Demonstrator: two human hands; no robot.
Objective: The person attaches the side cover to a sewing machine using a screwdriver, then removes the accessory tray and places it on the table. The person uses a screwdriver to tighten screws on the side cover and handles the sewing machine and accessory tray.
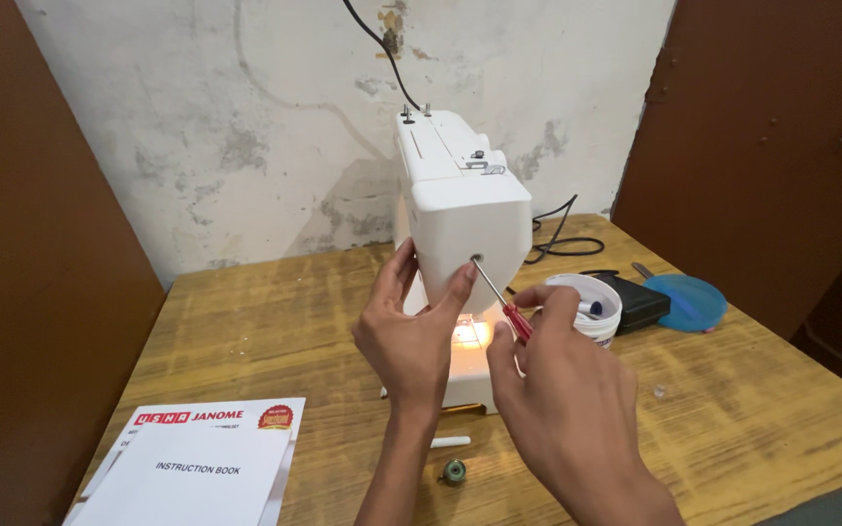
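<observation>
Screwdriver tip sits in the sewing machine end-cover screw; my right hand grips its red handle, left hand braces the housing. Screw looks seated yet; cover remains on.

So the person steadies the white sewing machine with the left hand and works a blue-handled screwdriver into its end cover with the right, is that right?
Not quite: the handle is red, not blue. In the head view the left hand steadies the white sewing machine, and the right hand works a red-handled screwdriver, its tip in a hole in the end cover.
</observation>
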